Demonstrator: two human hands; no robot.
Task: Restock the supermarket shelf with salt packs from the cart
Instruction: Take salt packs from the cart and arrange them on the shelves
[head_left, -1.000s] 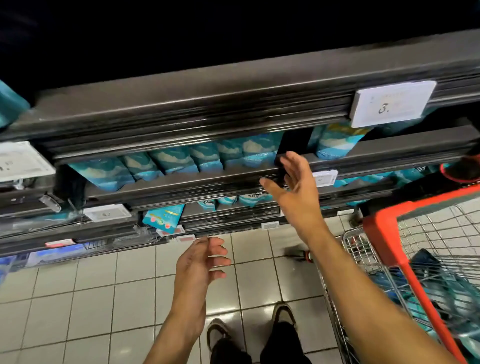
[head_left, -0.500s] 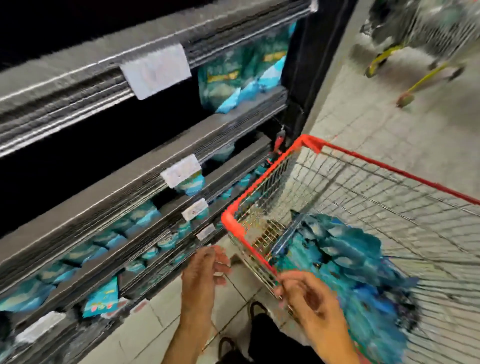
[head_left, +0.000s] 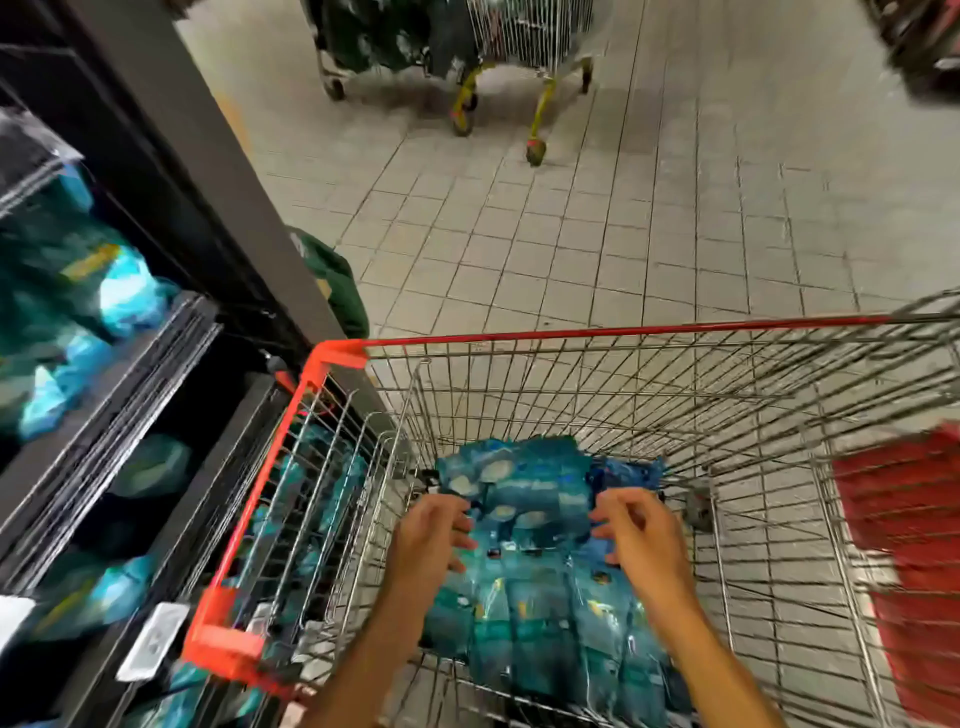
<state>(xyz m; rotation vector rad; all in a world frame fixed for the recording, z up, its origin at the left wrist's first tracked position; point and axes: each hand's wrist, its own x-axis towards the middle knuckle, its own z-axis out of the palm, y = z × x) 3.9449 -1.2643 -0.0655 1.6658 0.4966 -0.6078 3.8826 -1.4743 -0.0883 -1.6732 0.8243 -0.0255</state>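
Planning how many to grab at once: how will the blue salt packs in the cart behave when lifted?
The salt packs look like soft crinkled film pouches, so probably floppy and sagging. Being salt, likely heavy for their size. The glossy wrap may be slippery; both the left hand and the right hand curl at one pack's edges.

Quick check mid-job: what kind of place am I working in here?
Most likely a supermarket aisle: a wire shopping cart holding blue salt packs, dark shelving with a price tag, and another trolley on the tiled floor.
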